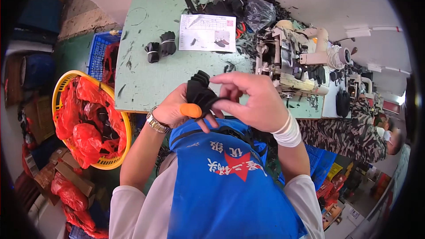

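Note:
A stack of black fabric pieces [200, 93], folded and fanned at its upper end, is in my hands just over the table's near edge. My left hand [172, 106] grips it from the left, an orange cover on the thumb. From the right, my right hand [260, 99] pinches the stack's lower right edge between thumb and fingers, with its index finger reaching over the top. White elastic bands circle my right wrist. Two tied black bundles [168, 44] lie on the green table [150, 84], beside a printed sheet [207, 40] with pictures.
A sewing machine [292, 57] stands at the table's right. Black scraps and a clear plastic bag [260, 14] lie along the back. To the left are a yellow basket [126, 139] of red bags and a blue crate [95, 55]. Another person [354, 137] sits far right.

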`<state>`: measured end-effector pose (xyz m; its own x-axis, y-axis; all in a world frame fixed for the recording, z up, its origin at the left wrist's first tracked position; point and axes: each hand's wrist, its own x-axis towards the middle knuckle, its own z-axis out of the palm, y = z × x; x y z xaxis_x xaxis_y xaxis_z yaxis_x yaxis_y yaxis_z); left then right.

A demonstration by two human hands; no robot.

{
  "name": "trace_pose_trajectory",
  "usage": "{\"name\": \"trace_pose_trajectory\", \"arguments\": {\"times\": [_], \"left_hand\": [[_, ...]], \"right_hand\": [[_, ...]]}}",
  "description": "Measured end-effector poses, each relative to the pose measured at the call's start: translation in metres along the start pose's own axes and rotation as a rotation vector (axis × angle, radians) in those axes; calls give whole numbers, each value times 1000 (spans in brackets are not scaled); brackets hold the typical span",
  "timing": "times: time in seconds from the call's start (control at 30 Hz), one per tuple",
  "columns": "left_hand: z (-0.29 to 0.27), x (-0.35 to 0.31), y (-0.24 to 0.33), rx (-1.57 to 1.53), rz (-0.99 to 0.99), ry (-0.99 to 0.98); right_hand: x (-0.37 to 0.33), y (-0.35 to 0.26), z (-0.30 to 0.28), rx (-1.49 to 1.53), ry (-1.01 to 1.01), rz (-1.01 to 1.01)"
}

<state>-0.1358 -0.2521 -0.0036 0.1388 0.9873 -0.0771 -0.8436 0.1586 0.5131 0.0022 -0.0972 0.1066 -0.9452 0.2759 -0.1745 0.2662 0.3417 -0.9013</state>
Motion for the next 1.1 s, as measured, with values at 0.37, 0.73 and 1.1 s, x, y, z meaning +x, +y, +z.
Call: {"name": "trace_pose_trajectory", "arguments": {"times": [0.37,0.73,1.1], "left_hand": [[27,13,13,189,-143,314],[33,13,6,274,-14,440],[28,12,0,150,41,298]], "right_hand": [[-2,16,21,-161,242,-88],[-5,15,48,-372,471,-363],[-9,9,30,-216,198,-193]]}}
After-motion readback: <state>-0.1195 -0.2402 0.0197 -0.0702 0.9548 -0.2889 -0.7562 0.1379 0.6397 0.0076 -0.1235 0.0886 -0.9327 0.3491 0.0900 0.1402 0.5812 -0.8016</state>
